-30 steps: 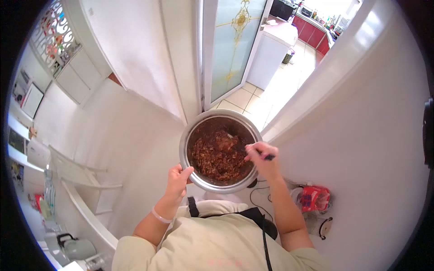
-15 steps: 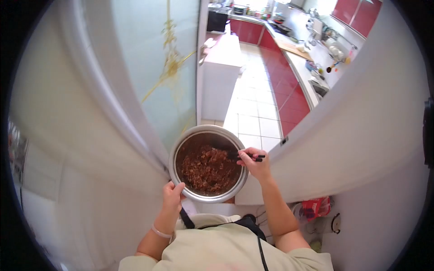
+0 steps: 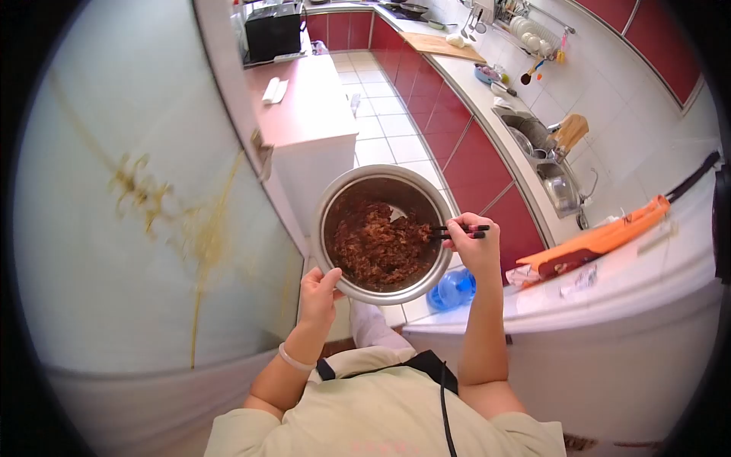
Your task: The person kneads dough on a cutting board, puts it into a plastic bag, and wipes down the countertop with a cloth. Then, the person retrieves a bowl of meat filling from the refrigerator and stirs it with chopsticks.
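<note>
A round metal bowl (image 3: pixel 327 276) is held up in front of my body, with a brown, crumbly mixture (image 3: pixel 378 247) inside. My left hand (image 3: pixel 318 293) grips the bowl's rim at its lower left, the thumb over the edge; a pale band circles that wrist. At the bowl's right side, my right hand (image 3: pixel 476 242) is closed around dark chopsticks (image 3: pixel 442 231), whose lower ends reach into the bowl. Their tips are hidden in the mixture.
A frosted glass door (image 3: pixel 152 228) stands at the left. Beyond the bowl are a pink-topped cabinet (image 3: pixel 304 107), red cabinets (image 3: pixel 476 164), a sink (image 3: pixel 558 186) and a cutting board (image 3: pixel 442 47). A blue water bottle (image 3: pixel 455 289) and orange item (image 3: pixel 601 242) are at the right.
The view has moved through the doorway and further into the kitchen. The bowl, mixture and chopsticks have come along in my hands, with both grips kept.
</note>
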Available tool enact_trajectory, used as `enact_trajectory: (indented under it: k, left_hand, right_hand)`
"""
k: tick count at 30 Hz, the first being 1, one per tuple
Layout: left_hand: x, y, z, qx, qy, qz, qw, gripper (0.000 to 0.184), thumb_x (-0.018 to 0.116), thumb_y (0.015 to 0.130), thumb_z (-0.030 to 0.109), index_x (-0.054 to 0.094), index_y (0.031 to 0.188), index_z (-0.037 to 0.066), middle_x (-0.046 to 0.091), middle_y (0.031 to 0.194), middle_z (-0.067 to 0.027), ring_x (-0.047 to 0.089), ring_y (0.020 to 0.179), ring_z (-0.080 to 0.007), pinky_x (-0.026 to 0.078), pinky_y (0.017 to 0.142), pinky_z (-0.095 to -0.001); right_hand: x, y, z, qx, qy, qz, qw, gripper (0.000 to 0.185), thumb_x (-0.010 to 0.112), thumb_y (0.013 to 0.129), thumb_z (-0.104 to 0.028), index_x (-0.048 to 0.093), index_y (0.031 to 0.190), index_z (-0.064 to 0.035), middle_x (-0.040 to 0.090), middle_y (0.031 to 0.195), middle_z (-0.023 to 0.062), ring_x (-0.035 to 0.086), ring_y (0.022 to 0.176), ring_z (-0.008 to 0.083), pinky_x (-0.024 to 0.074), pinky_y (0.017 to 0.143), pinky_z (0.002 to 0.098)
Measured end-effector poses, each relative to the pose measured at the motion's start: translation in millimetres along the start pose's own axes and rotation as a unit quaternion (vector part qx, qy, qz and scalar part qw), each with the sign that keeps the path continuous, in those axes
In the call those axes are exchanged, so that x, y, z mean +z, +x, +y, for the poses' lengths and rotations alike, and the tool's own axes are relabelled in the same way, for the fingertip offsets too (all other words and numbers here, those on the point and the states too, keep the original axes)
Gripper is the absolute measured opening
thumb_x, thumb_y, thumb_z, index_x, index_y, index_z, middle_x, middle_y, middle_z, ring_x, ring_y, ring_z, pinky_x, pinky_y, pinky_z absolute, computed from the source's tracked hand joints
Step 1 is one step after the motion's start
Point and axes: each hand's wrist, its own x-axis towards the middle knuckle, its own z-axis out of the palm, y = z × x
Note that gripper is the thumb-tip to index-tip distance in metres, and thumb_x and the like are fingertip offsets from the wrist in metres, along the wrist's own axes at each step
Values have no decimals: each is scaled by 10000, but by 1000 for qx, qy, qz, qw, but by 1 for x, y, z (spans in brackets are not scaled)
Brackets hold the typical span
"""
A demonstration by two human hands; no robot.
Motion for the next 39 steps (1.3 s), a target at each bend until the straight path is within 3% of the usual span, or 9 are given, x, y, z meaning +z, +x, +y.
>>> enact_trajectory:
  k: [7,15,19,22,26,28,29,31,39]
  left_hand:
    - [107,195,19,-26,28,-14,999,21,600,887,55,618,896,49,654,805,-14,643,690,-106,574,622,-290]
    - [217,384,16,-59,44,-33,997,51,570,884,52,604,916,33,650,859,-39,644,729,-131,588,641,-311]
    - [252,496,-1,-75,55,-42,995,85,565,876,57,610,941,27,650,858,-47,651,741,-144,594,654,-330]
    - [289,579,-2,-89,71,-25,993,91,570,862,54,617,928,14,656,859,-67,662,716,-167,603,626,-356]
    - [351,686,-9,-98,97,-18,990,103,556,860,51,613,926,-3,657,863,-91,669,726,-191,613,638,-370]
    - [386,738,-10,-113,102,-25,988,85,565,856,58,611,915,17,638,836,-59,653,723,-167,612,636,-371]
    - [402,763,-11,-124,105,-33,986,69,575,852,66,608,904,36,619,809,-28,637,720,-143,611,633,-371]
    - [435,821,-16,-131,123,-43,983,76,575,852,70,611,910,35,610,808,-23,630,725,-138,613,636,-370]
    - [578,1070,-69,-128,166,-98,973,157,563,842,84,623,969,17,652,859,-63,651,755,-168,591,623,-354]
  right_hand:
    - [27,207,63,171,262,-45,949,151,631,860,-83,672,888,59,682,738,140,678,569,178,556,500,251]
    - [12,385,50,-20,87,-93,992,131,641,870,-105,679,848,18,636,637,38,657,576,99,458,504,226]
    - [19,505,100,-88,16,-179,980,157,682,867,-117,695,934,24,647,679,23,657,640,91,511,546,204]
    - [-6,593,104,96,117,-198,968,176,697,840,-127,709,930,23,689,748,60,644,611,96,540,578,226]
    - [-32,712,139,130,99,-169,972,159,689,823,-102,708,932,12,684,741,83,658,657,129,546,600,264]
    - [-33,767,170,12,-161,-153,975,181,676,820,-160,712,946,-36,682,760,133,680,721,237,546,673,359]
    - [-32,790,177,15,-158,-149,976,181,676,820,-160,712,946,-36,682,760,133,680,721,237,546,673,359]
    - [-25,841,195,0,-374,-194,907,210,662,824,-249,710,928,-72,672,817,176,668,806,334,520,750,439]
    - [-22,1084,321,28,-416,-250,874,236,636,857,-304,669,925,-81,680,838,151,646,860,353,503,775,468]
